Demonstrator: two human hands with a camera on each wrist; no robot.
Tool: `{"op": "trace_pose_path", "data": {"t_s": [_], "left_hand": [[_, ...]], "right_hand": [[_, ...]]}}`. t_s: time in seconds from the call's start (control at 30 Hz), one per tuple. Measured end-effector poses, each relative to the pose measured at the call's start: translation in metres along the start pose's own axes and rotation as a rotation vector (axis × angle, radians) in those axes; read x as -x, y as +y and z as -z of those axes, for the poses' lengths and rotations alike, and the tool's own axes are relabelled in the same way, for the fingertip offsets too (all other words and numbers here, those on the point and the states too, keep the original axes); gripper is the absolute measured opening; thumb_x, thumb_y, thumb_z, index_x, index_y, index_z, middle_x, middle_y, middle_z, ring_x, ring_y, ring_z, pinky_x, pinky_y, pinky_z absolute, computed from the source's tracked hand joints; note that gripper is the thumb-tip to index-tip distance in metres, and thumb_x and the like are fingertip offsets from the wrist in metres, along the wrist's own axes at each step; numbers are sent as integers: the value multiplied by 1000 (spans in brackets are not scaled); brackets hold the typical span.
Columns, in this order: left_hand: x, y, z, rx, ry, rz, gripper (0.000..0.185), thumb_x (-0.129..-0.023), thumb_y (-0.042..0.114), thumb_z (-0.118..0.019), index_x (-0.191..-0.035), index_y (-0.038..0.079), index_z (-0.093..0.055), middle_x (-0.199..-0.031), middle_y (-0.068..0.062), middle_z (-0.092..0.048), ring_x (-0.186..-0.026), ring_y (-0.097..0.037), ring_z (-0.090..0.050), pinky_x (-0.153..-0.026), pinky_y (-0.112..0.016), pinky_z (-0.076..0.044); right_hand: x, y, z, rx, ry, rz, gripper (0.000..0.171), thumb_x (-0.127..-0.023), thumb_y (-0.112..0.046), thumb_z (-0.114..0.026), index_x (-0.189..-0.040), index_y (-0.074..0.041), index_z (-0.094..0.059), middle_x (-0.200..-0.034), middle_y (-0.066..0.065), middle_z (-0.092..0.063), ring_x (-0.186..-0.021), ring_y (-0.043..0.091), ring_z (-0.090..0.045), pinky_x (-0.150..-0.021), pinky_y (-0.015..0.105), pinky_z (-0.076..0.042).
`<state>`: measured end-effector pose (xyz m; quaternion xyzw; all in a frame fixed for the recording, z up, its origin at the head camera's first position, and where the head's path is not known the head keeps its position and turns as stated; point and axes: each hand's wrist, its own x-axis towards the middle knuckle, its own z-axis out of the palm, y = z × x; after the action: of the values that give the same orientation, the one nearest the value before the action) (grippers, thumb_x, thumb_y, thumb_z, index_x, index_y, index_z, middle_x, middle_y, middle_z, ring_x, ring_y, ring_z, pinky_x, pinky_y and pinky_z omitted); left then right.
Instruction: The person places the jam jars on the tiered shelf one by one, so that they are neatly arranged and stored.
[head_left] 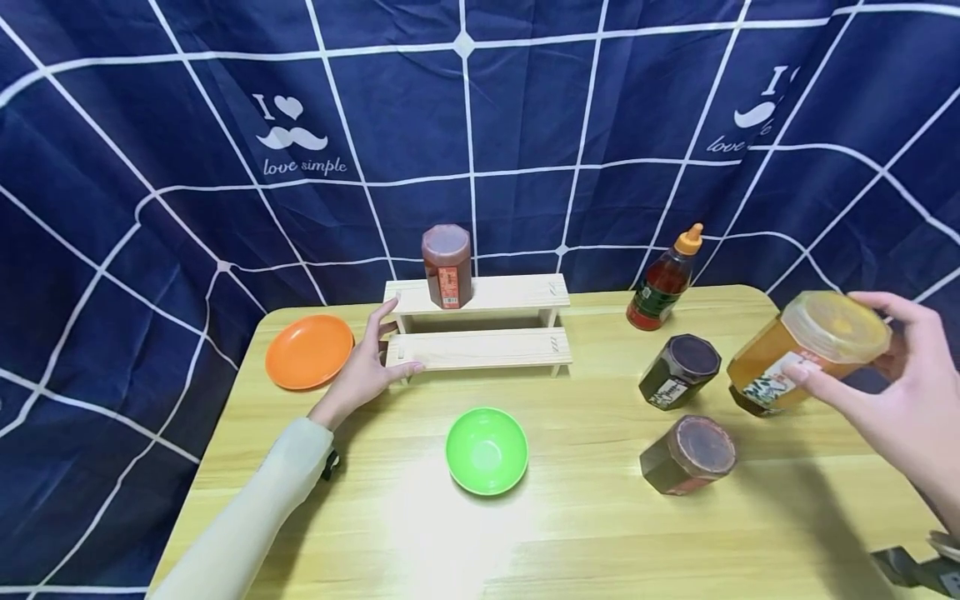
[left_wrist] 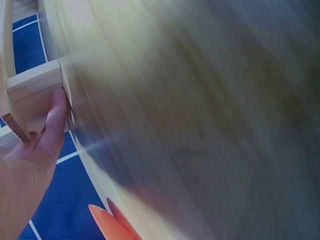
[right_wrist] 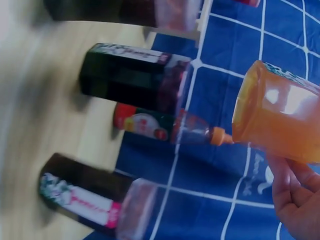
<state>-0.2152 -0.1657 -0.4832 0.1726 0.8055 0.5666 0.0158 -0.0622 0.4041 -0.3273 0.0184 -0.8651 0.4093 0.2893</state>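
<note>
My right hand [head_left: 911, 379] grips a wide, faceted plastic jar with amber contents [head_left: 780, 362], holding it tilted by its lid end. In the right wrist view the amber jar [right_wrist: 280, 112] is above the table, thumb and fingers around it. At the left end of a two-step wooden rack [head_left: 480, 350], my left hand [head_left: 360, 375] holds on, thumb along the lower step's front. The left wrist view shows its fingers reaching under the step, against the rack's leg [left_wrist: 37, 82]. On the upper step stands a reddish-brown jar [head_left: 447, 267].
A dark jar [head_left: 678, 371] and a brown jar [head_left: 687, 454] stand on the right; another dark base [head_left: 750, 403] shows under the amber jar. A sauce bottle [head_left: 663, 283] stands behind them. A green bowl [head_left: 487, 452] sits front centre, an orange plate [head_left: 309, 352] left of the rack.
</note>
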Motion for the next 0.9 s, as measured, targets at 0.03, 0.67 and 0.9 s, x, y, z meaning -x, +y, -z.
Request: {"op": "trace_pose_path", "data": {"t_s": [0.03, 0.67, 0.9], "left_hand": [[0, 0, 0, 0, -1, 1, 119, -88, 3, -93, -173, 36, -17, -167, -26, -39, -141, -46, -53, -109, -60, -51], [0, 0, 1, 12, -6, -5, 119, -87, 2, -93, -173, 37, -18, -172, -16, -35, -151, -38, -45, -115, -57, -47], [0, -1, 0, 11, -1, -21, 119, -87, 1, -93, -173, 35, -18, -171, -16, -36, -151, -40, -45, -117, -59, -44]], "right_hand": [[-3, -4, -2, 11, -12, -8, 103, -71, 20, -87, -160, -16, -49, -123, -15, -62, -91, -7, -63, -85, 4, -43], [-51, -40, -51, -36, -202, 30, 96, -82, 2, -93, -161, -24, -44, -126, -5, -61, -99, 2, -66, -85, 8, -46], [-67, -48, -76, -64, -250, 37, 92, -85, -8, -95, -160, -28, -45, -125, -3, -65, -101, 6, -67, -84, 11, -48]]}}
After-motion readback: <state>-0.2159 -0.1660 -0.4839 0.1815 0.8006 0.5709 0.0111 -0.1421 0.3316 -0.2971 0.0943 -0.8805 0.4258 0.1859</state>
